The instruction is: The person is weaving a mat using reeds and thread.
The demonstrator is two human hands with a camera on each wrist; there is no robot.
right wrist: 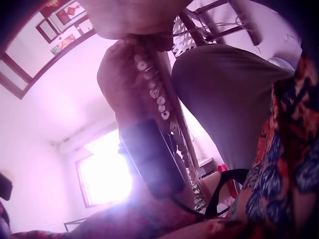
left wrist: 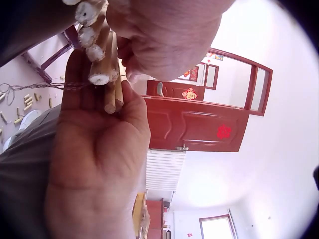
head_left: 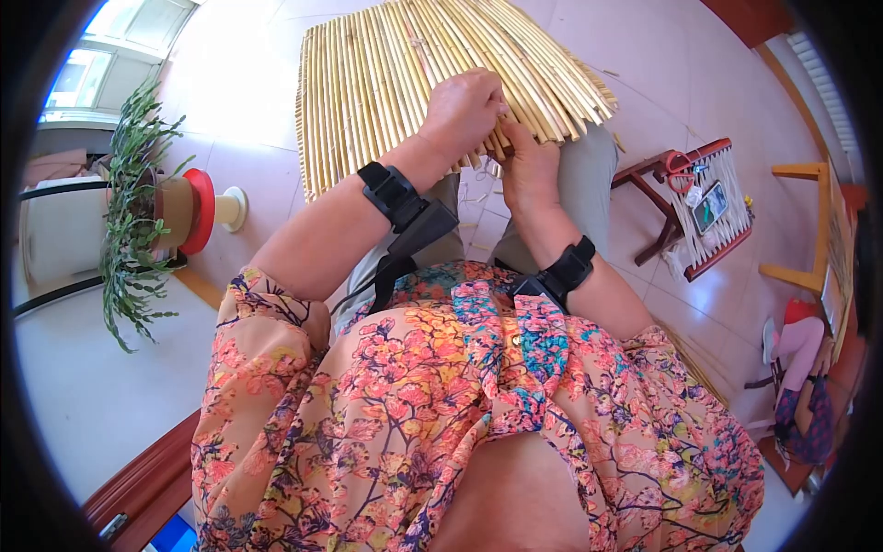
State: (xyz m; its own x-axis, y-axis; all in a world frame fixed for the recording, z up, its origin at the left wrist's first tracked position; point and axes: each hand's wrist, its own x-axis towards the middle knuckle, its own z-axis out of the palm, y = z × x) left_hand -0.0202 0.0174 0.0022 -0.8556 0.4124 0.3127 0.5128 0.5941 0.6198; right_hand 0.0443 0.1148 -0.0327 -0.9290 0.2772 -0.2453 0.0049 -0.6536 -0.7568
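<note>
A mat of pale reed sticks (head_left: 368,101) lies over the person's knees in the head view. The left hand (head_left: 460,112) is on its upper face, fingers curled at the edge sticks. The right hand (head_left: 533,173) grips the near edge, with its thumb up beside the sticks and fingers beneath. In the left wrist view, cut stick ends (left wrist: 99,78) lie between the right hand's palm (left wrist: 92,159) and the left hand (left wrist: 164,42). Thin brown twine (left wrist: 42,86) trails from under them. In the right wrist view, the left hand (right wrist: 112,74) is beside the stick ends (right wrist: 154,93).
A small wooden stool (head_left: 685,198) with a corded seat stands at right, bearing red-handled scissors (head_left: 679,170) and a phone (head_left: 710,207). At left are a potted plant (head_left: 138,221) and a red round plate (head_left: 199,212). Cut stick pieces (left wrist: 27,102) lie on the floor.
</note>
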